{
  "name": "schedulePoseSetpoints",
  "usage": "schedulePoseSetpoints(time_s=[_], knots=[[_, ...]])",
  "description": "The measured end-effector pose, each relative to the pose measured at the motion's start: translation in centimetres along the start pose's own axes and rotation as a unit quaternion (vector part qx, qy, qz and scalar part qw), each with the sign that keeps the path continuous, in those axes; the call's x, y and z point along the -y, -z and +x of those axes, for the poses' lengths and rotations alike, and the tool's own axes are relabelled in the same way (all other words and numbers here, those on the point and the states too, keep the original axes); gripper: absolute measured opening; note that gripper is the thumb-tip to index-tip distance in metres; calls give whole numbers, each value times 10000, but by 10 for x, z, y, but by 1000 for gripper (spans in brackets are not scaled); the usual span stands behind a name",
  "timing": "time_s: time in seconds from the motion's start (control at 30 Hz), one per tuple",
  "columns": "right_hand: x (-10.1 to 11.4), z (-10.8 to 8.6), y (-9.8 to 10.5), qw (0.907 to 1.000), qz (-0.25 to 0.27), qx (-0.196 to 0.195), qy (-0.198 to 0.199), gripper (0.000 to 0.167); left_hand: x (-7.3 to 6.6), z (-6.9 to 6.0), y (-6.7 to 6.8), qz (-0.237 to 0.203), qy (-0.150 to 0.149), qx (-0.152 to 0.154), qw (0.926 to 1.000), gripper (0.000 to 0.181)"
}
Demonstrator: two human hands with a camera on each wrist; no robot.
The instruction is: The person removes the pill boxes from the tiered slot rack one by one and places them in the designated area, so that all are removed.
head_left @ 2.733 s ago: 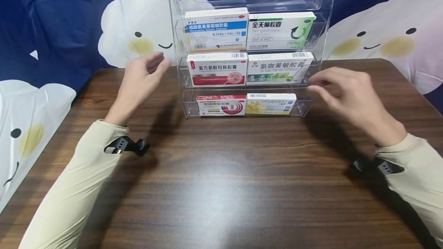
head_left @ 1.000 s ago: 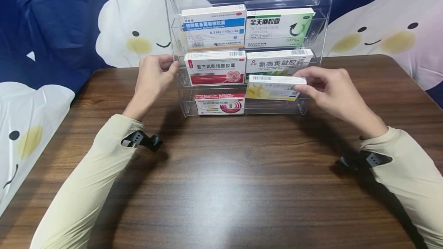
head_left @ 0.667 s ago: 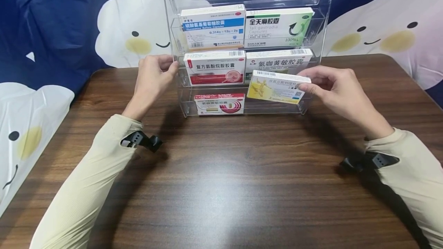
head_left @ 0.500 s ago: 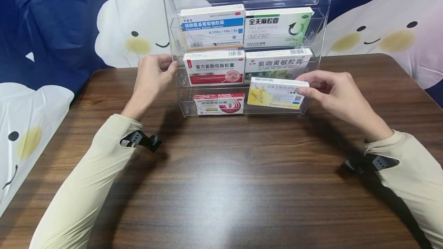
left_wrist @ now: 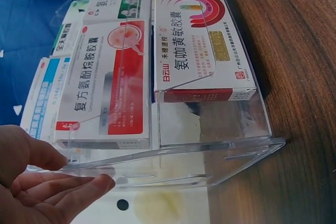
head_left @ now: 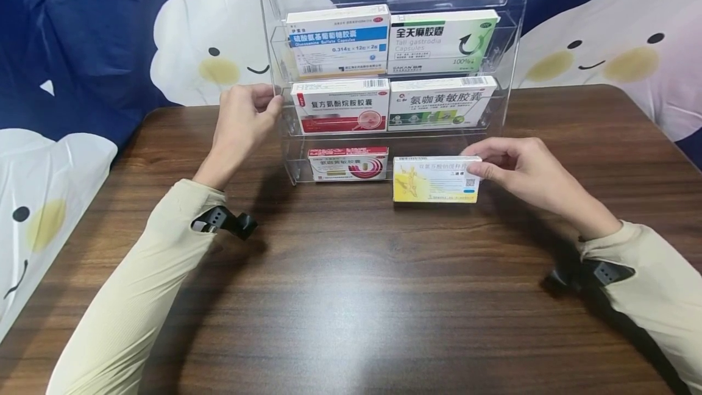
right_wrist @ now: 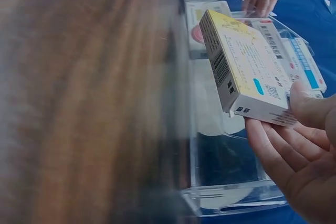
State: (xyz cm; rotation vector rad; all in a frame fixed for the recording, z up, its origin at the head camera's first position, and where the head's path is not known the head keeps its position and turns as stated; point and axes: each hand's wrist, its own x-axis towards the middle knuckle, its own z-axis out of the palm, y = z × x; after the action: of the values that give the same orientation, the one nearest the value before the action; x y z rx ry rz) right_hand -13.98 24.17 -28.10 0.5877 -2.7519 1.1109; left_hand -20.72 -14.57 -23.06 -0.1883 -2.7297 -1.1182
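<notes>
The left hand (head_left: 244, 124) pinched the side edge of the clear rack (left_wrist: 210, 148), while the right hand (head_left: 529, 169), thumb on the front and fingers behind, pinched one end of the yellow box (head_left: 436, 181) just in front of the bottom tier, right of the red box (head_left: 351, 165); whether it touched the worktop (head_left: 351, 297) could not be told. The left wrist view showed the red box's near end, hidden from the head view, and the right wrist view showed fingers that the yellow box partly hid there.
</notes>
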Motion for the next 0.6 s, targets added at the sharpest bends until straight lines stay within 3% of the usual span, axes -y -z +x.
schedulePoseSetpoints(time_s=[0.4,0.47,0.6], knots=[[-13,-7,-16,9969,364,610,-329,20,-1,-2,0,-18,56,28,10000,30],[-12,-8,-15,9980,172,577,-191,22,-1,-2,0,-7,54,20,10000,30],[-4,-10,-14,9928,-997,247,613,24,-1,-2,0,40,19,-8,10000,30]])
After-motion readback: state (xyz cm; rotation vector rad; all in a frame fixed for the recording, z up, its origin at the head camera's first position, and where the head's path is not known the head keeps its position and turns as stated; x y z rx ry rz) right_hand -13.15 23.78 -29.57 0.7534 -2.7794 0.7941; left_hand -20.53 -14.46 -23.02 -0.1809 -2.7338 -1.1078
